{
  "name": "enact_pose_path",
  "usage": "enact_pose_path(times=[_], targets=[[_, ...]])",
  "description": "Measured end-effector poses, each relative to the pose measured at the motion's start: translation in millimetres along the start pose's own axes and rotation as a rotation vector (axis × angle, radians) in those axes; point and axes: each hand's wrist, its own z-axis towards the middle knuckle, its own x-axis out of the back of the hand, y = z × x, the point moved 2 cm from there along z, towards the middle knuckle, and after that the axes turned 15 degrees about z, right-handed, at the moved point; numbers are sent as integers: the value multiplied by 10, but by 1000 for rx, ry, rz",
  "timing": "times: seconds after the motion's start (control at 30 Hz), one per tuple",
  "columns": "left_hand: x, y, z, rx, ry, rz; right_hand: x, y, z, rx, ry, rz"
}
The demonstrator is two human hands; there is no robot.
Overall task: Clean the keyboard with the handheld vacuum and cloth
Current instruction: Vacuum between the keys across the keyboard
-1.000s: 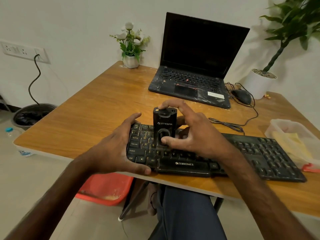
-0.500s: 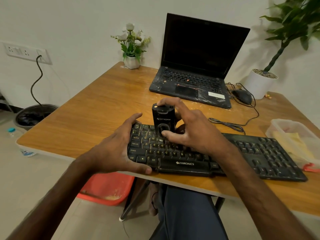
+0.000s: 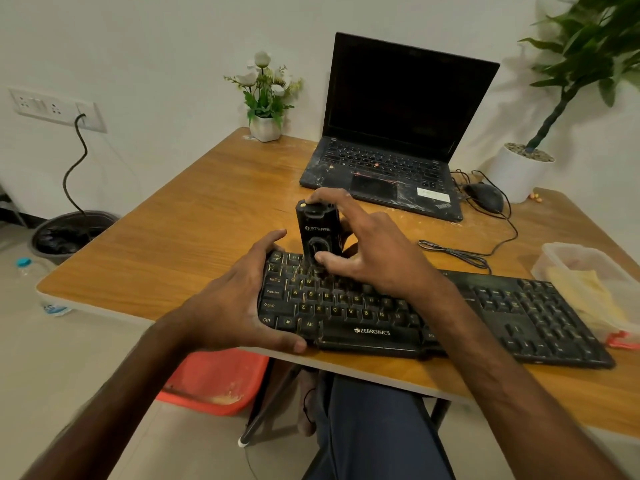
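A black keyboard (image 3: 485, 313) lies along the near edge of the wooden table (image 3: 194, 237). My left hand (image 3: 235, 303) grips its left end, thumb on the front edge and fingers over the top corner. My right hand (image 3: 374, 254) holds a small black handheld vacuum (image 3: 318, 230) upright, with its lower end on the upper-left key rows; my index finger rests on its top and my thumb on its front. A yellow cloth (image 3: 585, 296) lies in a clear plastic box (image 3: 575, 254) at the right.
An open black laptop (image 3: 388, 168) stands at the back, with a mouse (image 3: 485, 197) and its cable to the right. A small flower pot (image 3: 265, 128) and a white plant pot (image 3: 516, 174) sit at the back corners. A red tub (image 3: 211, 379) lies under the table.
The vacuum and my right hand have slid away from me, from the lower key rows up to the top-left rows. My left hand has stayed on the keyboard's left end.
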Motion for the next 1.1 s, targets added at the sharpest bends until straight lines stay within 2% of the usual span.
enact_pose_path(times=[0.1,0.27,0.4,0.53,0.7,0.87,0.97,1.1], targets=[[3,-2,5,-11,-5,-12,-48,-42,-19,5,-30,139],[1,-1,3,-29,7,-23,-148,-9,57,32,16,68],[-8,-13,9,-38,9,-58,-132,-79,111,16,-88,115],[-11,-12,19,-49,13,-63,-180,-37,149,18,-26,-2],[-13,-10,11,-44,20,-87,-104,-81,113,-18,-93,129],[-22,-18,14,-68,17,-142,-258,-72,118,26,30,137],[-24,-20,4,-62,17,-167,-262,-108,105,9,8,233],[-16,-19,10,-65,12,-165,-213,-99,176,-15,45,84]])
